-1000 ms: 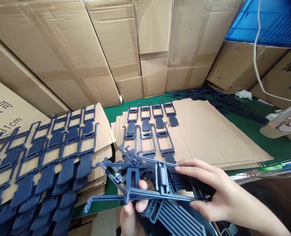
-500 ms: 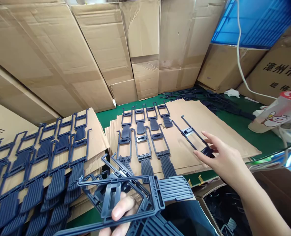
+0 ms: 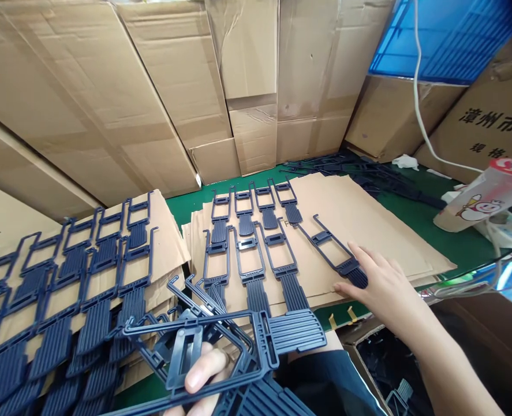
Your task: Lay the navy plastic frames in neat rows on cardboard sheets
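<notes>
My left hand (image 3: 206,370) is closed on several dark blue plastic frames (image 3: 266,341), each with a ribbed tab, held in an overlapping bunch low in view. Over the cardboard at the right, my right hand (image 3: 379,277) has its thumb and fingers about the tabbed end of a single plastic frame (image 3: 331,245). That frame slants across the sheet, its hooked arms pointing away from me. Part of its tab is hidden by the hand. To its left, similar frames (image 3: 284,248) lie in two rows on the cardboard sheets (image 3: 385,242).
A second cardboard stack (image 3: 171,231) at left bears more frames in rows. More dark parts (image 3: 363,173) are heaped at the back of the green table (image 3: 429,222). A plastic cup (image 3: 476,199) stands right. Below is an open carton (image 3: 368,341) of parts.
The frame at my right hand has turned and tipped flatter onto the cardboard, and more of its tab shows. My left hand keeps its bunch, a little further left in view.
</notes>
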Action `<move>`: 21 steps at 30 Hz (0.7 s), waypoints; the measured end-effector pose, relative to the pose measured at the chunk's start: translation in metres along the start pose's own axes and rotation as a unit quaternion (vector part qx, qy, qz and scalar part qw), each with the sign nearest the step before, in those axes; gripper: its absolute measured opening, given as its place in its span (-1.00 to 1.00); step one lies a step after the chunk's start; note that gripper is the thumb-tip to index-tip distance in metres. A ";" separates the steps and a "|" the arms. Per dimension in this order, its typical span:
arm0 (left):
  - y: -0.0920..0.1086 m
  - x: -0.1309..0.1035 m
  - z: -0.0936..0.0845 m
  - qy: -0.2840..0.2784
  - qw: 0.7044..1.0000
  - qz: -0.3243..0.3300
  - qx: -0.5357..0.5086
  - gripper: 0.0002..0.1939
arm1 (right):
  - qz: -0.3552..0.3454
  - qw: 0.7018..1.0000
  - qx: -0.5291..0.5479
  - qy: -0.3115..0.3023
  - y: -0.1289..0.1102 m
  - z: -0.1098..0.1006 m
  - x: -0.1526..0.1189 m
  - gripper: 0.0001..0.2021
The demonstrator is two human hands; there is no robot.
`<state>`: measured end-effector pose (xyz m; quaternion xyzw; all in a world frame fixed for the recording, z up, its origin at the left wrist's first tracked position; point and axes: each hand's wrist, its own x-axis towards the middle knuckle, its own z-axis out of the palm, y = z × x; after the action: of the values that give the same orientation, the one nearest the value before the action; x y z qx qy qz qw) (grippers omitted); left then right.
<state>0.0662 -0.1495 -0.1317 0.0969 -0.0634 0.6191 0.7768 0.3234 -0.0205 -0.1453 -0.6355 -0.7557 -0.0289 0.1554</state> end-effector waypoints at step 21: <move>0.004 0.016 -0.002 0.118 0.962 0.140 0.204 -0.62 | 0.325 0.797 0.506 -0.051 -0.003 -0.012 -0.048 -0.36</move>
<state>0.0660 -0.1326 -0.1300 0.1693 0.1436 0.7288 0.6477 0.3298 -0.0692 -0.1467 -0.6754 -0.4182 0.4421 0.4166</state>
